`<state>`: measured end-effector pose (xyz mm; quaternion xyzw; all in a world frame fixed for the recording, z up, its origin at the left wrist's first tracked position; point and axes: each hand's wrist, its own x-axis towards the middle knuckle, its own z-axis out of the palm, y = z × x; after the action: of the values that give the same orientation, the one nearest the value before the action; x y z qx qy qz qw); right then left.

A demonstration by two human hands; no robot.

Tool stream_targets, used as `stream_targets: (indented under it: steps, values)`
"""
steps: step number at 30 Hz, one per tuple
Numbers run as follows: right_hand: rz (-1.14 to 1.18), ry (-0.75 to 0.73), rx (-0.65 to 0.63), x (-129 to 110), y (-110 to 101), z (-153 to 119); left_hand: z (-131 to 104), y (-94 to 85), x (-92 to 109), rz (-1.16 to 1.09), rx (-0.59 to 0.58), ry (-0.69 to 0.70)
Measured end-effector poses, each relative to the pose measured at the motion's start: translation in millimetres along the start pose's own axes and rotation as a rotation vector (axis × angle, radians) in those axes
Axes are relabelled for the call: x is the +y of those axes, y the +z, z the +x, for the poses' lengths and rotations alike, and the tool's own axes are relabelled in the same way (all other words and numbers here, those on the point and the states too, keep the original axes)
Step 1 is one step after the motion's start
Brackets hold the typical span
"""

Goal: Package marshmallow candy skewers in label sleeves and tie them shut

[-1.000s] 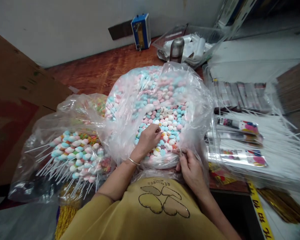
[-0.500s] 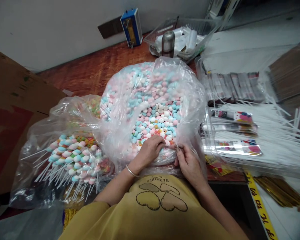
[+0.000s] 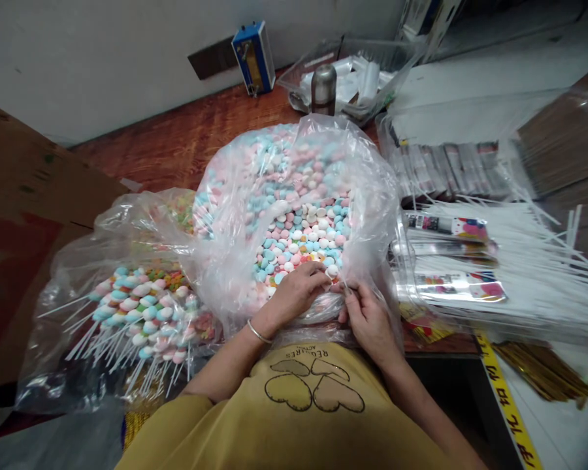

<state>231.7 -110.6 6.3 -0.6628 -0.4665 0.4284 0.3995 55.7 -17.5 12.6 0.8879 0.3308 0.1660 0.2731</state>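
Note:
A large clear plastic bag [image 3: 372, 176] is full of pink, blue and white marshmallow candies [image 3: 318, 225]. Over its near edge, my left hand [image 3: 298, 287] has its fingers bent together at the candies; whatever is between the fingertips is too small to make out. Close beside it on the right, my right hand [image 3: 370, 316] pinches a thin white stick [image 3: 344, 284] between thumb and fingers. Its tip meets the left fingertips. To the left, a bunch of candy skewers [image 3: 149, 313], several marshmallows threaded on white sticks, lies on clear plastic.
Many white sticks [image 3: 534, 261] and printed clear wrappers [image 3: 455, 287] fill a clear tray on the right. Gold twist ties [image 3: 543, 372] lie near the right edge. Behind the bag stand a metal flask [image 3: 324, 88] and a blue box [image 3: 253, 59]. A cardboard box [image 3: 39, 241] borders the left.
My left fingers have shifted slightly right and opened a little, close to my right fingertips. My right hand keeps its pinch. The whole view has shifted slightly.

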Motion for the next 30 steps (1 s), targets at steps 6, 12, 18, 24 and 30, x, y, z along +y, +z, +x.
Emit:
stream_targets:
  steps: [6,12,18,24,30]
  values:
    - [0.039,0.008,0.006,1.0,2.5,-1.5,-5.8,6.6,14.8,0.209,0.021,-0.004]
    - [-0.137,-0.112,0.078,0.1,-4.7,-14.1,-5.1,4.2,15.2,-0.455,0.259,-0.400]
    - [-0.188,-0.229,-0.070,-13.7,-6.1,-25.0,0.8,-3.6,9.1,-1.290,0.286,-0.777]
    - [-0.196,-0.222,-0.076,-19.5,-5.1,-24.2,-1.2,-0.6,6.7,-1.315,0.342,-0.805]
    - [-0.232,-0.202,-0.082,-19.9,-6.1,-23.8,-4.1,1.4,5.1,-1.245,0.339,-0.745]
